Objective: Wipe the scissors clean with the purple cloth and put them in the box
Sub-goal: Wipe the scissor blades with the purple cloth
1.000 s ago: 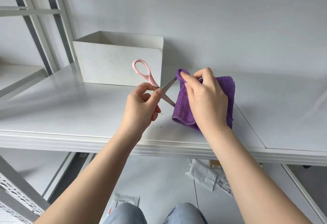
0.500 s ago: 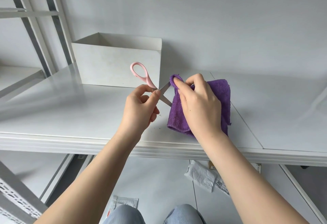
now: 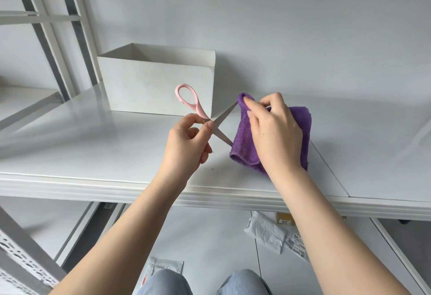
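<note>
A plain pale grey wall fills the background, with grey metal shelving uprights at the left. Below it runs a glossy white table, a seam crossing its right side. A white open-topped box stands at the back of the table against the wall. Under the table edge, crumpled packets lie on the pale floor. The right hand holds the purple cloth above the table, thumb and forefinger pinching a fold of it over one blade tip. The left hand grips the pink-handled scissors near the pivot, fingers curled, blades spread apart, just in front of the box.
</note>
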